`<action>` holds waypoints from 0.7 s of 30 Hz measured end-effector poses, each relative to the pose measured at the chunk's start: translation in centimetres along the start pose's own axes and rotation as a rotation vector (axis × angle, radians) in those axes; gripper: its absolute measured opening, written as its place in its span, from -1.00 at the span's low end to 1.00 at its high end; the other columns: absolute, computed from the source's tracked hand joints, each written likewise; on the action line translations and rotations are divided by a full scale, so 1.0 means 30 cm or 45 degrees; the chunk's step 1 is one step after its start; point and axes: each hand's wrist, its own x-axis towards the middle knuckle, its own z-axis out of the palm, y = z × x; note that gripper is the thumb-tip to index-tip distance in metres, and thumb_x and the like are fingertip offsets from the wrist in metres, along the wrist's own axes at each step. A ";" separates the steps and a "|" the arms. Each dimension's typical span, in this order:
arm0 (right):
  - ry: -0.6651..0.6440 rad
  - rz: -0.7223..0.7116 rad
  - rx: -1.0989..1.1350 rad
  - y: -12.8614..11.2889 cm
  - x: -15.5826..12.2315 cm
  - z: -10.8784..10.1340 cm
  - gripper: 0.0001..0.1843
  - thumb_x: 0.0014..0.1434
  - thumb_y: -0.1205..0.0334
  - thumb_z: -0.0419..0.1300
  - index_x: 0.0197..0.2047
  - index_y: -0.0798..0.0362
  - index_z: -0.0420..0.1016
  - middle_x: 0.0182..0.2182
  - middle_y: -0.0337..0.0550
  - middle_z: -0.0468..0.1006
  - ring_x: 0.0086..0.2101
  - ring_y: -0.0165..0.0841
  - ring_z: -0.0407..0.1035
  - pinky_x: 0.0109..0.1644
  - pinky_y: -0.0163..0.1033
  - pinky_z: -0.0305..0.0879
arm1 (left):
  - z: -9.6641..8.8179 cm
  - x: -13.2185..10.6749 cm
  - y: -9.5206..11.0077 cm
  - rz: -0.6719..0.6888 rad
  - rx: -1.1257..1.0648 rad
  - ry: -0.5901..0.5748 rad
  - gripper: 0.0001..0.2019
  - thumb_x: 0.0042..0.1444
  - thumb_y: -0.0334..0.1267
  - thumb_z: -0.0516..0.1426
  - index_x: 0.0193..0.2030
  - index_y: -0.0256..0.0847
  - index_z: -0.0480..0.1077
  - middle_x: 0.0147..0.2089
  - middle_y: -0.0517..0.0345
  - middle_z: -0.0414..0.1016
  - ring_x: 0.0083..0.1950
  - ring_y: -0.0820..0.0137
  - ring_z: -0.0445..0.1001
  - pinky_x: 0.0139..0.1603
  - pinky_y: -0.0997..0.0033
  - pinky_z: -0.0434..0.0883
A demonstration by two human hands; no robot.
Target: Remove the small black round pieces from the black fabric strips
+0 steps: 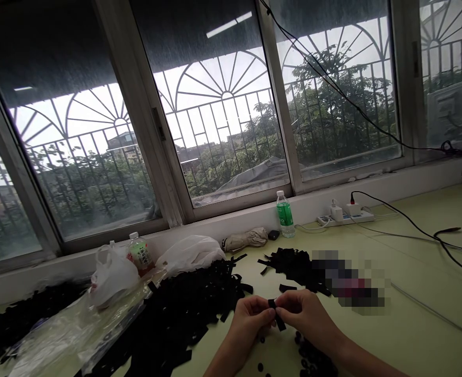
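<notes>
My left hand [250, 318] and my right hand [305, 314] meet low in the middle of the view, fingers pinched together on one short black strap piece [277, 313] held between them. Its lower end hangs down past my fingers. A large heap of black strap pieces [176, 314] lies just left of my hands on the pale green table [411, 293]. A smaller heap of black pieces [293, 264] lies beyond my hands. Small black round parts [311, 361] are scattered under my right wrist.
Along the window sill stand a green-labelled water bottle [284, 213], a second bottle [139, 254], white plastic bags [111, 277], a folded umbrella [244, 239] and a power strip [346, 214] with black cables trailing right. A blurred patch sits right of the smaller heap.
</notes>
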 end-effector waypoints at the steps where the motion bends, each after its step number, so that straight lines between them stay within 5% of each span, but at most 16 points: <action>1: 0.000 -0.002 -0.002 -0.001 -0.002 0.000 -0.86 -0.01 0.24 0.20 -0.45 0.10 0.55 -0.50 -0.12 0.61 -0.42 -0.23 0.49 -0.37 -0.28 0.35 | 0.001 0.000 0.001 0.006 -0.004 -0.003 -0.73 -0.15 -0.16 0.36 -0.45 -0.34 0.48 -0.58 0.13 0.45 -0.57 0.53 0.28 -0.54 0.54 0.13; 21: 0.063 0.049 -0.015 0.012 -0.002 0.010 -0.94 -0.09 0.33 0.15 -0.54 0.09 0.44 -0.62 -0.25 0.45 -0.53 -0.39 0.32 -0.48 -0.35 0.19 | 0.016 -0.007 0.011 -0.007 -0.017 0.004 -0.73 -0.15 -0.16 0.36 -0.45 -0.34 0.47 -0.59 0.11 0.46 -0.57 0.51 0.31 -0.52 0.52 0.17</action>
